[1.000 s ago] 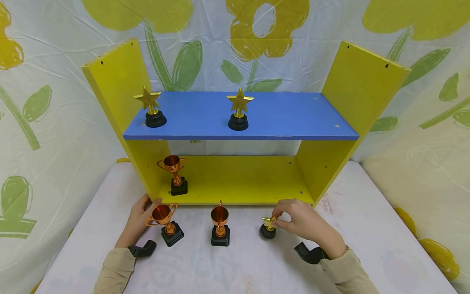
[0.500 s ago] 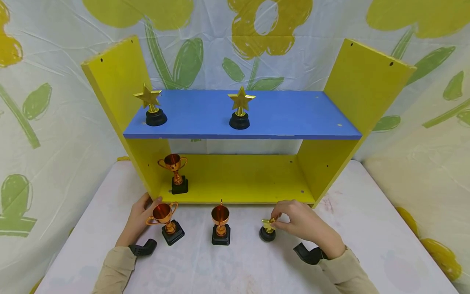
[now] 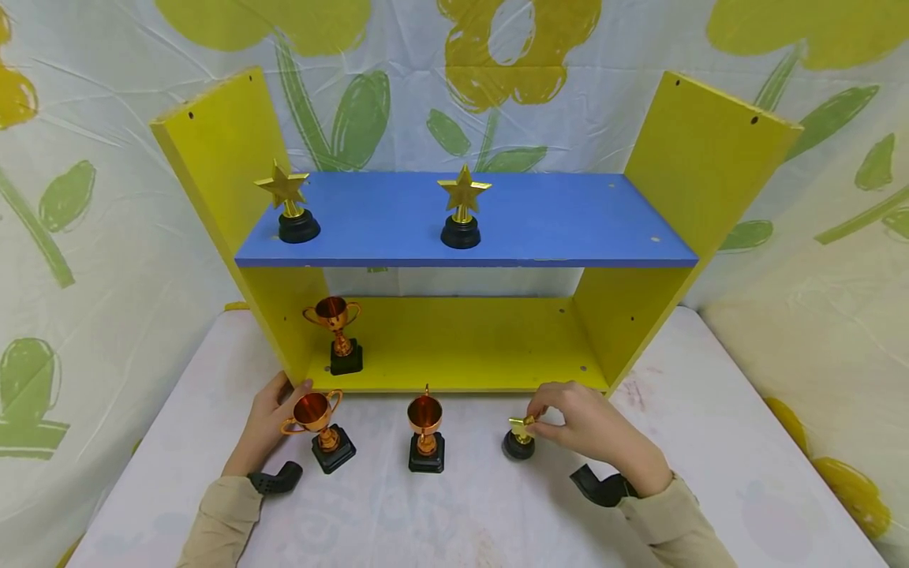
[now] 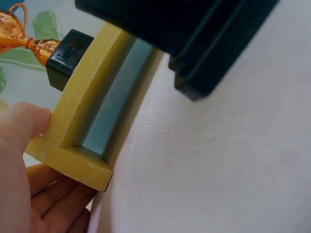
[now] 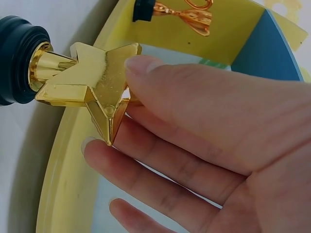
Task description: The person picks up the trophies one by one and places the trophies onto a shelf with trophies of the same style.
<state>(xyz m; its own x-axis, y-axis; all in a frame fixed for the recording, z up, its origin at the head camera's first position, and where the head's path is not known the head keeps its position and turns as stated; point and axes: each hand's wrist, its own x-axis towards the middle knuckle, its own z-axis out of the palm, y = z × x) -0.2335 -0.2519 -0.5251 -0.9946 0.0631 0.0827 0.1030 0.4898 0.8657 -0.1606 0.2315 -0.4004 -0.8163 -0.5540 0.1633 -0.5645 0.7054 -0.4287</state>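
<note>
head view: the right hand (image 3: 592,430) pinches the gold star top of a small star trophy (image 3: 520,439) between thumb and fingers; the trophy's black round base stands on the white table (image 3: 710,442), just in front of the right end of the yellow shelf unit (image 3: 699,158). the left hand (image 3: 266,422) rests at the front left corner of the shelf unit, its fingers fairly straight, beside a copper cup trophy (image 3: 319,430) on the table; it does not look wrapped round the cup. a second copper cup (image 3: 426,434) stands on the table between the two hands. a third cup (image 3: 337,335) stands inside the yellow bottom shelf at its left end. two more star trophies stand on the blue board (image 3: 568,225), one at the left end (image 3: 289,203) and one near the middle (image 3: 461,207). a flowered cloth (image 3: 817,237) hangs behind.

left wrist view: the left hand (image 4: 24,170) lies against the shelf's yellow corner (image 4: 73,160), thumb on one face and loosely bent fingers below it, holding nothing. a cup on its black base (image 4: 43,48) shows beyond the edge.

right wrist view: the right hand's thumb (image 5: 204,107) and fingers (image 5: 160,160) grasp the gold star (image 5: 97,87), with the black base (image 5: 17,58) at the left.
</note>
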